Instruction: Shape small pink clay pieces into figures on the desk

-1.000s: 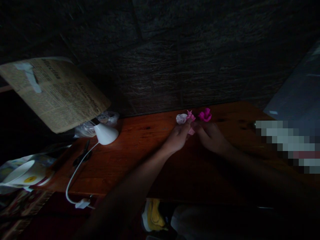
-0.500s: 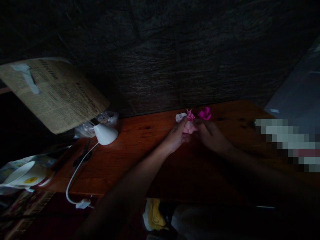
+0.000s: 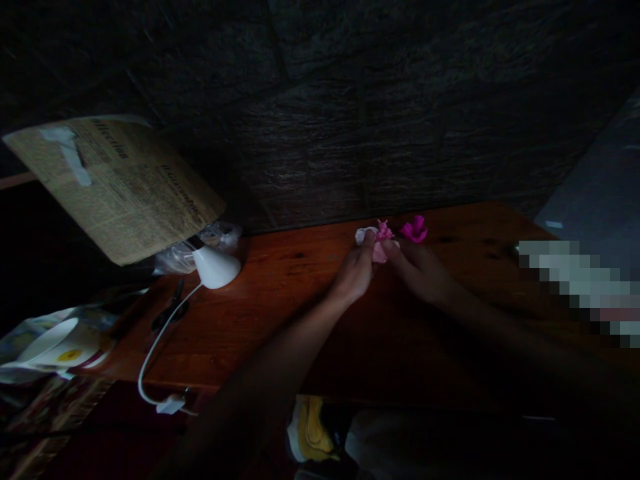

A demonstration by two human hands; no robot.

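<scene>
My left hand is closed, its thumb pressing on a bunch of artificial-looking flowers over the table. A light pink flower lies between my two thumbs. Just above it shows a frilly brighter pink flower, and a whitish flower sticks out behind my left thumb. My right hand grips the light pink flower from the other side, fingers curled underneath. Beyond my right hand is a magenta flower; whether it joins the bunch I cannot tell. Stems are hidden by the hands and the dim light.
A lamp with a newsprint shade and white base stands at left on the wooden table. Near it are black scissors, a white cord and a white cup. A dark wall rises behind.
My right thumb has come forward onto the light pink flower. The whole view has shifted slightly, so everything sits a little further right.
</scene>
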